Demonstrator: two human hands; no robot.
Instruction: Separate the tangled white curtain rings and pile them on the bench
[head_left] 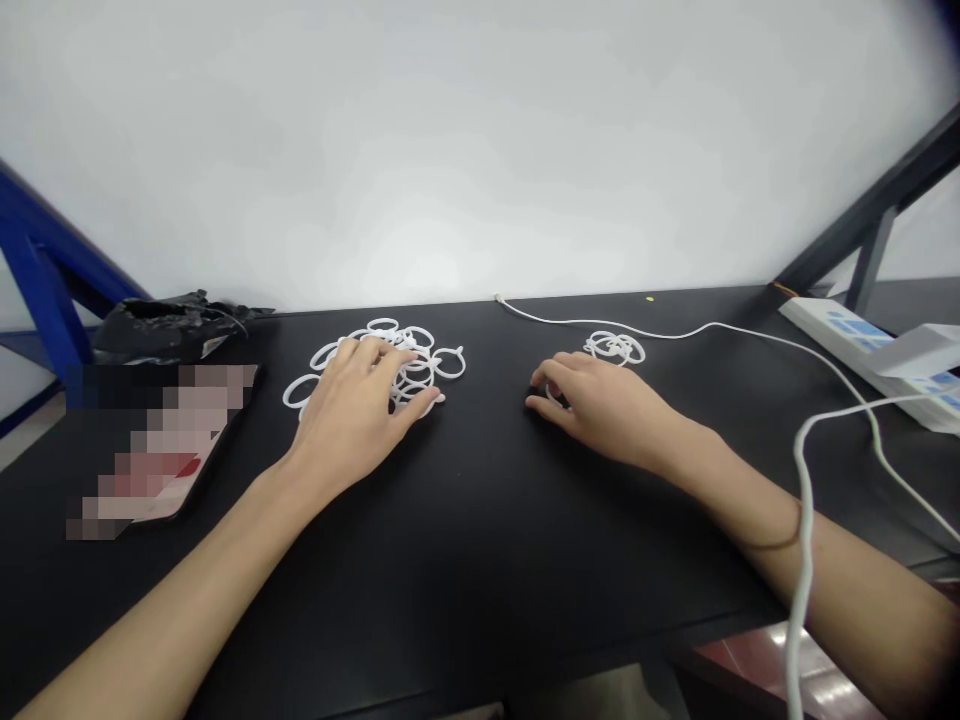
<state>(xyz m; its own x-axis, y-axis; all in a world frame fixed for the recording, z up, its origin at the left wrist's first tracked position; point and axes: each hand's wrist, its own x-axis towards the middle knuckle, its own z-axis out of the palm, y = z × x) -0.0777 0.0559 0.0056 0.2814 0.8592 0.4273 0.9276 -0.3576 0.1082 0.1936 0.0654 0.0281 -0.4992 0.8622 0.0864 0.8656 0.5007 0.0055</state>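
My left hand [360,400] lies over a loose pile of white plastic rings [416,372] on the black table, fingers spread and thumb apart. Each ring seems to bear a small nub. Rings stick out on both sides of this hand; those beneath it are hidden. Further right, my right hand [589,400] rests low at the table, its fingers curled towards the thumb. Part of a white ring [553,396] shows inside that curl. Just behind its knuckles lies a smaller cluster of white rings [616,348].
A phone-like flat object [217,430], partly pixelated, lies at the left, before a crumpled black plastic bag [165,325]. A white cable [660,334] crosses the back of the table. Power strips [847,330] stand right; another cable [801,530] hangs before my right forearm.
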